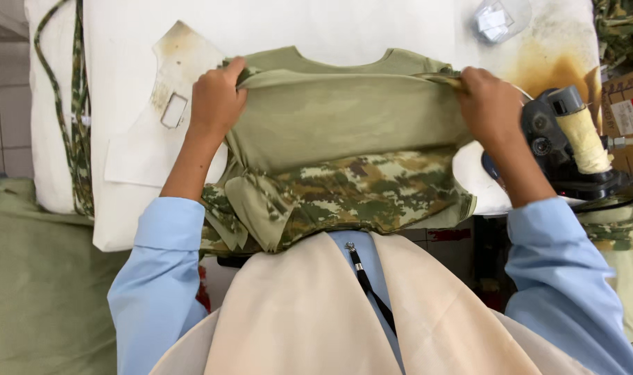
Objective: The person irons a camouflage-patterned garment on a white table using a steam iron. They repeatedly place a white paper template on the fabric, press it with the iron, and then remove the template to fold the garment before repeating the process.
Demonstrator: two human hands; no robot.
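So both hands are on an olive-green shirt point(344, 118) with camo-print lower panels, laid flat on a white padded counter point(122, 83). The left hand point(216, 97) is closed, pinching the folded fabric edge near the left shoulder, thumb tucked under the cloth. The right hand point(486, 104) is also closed, gripping the same folded edge at the right shoulder. The shirt sits mid-counter, neckline at the far side, hem hanging over the near edge toward the person.

Just right of the right hand there's a dark steam iron point(563, 149) with a cloth-wrapped handle, resting on the counter's right end. A crumpled clear plastic bag point(497, 19) lies far right, next to a brownish scorch stain point(545, 66). A camo strap point(73, 125) runs down the counter's left side.
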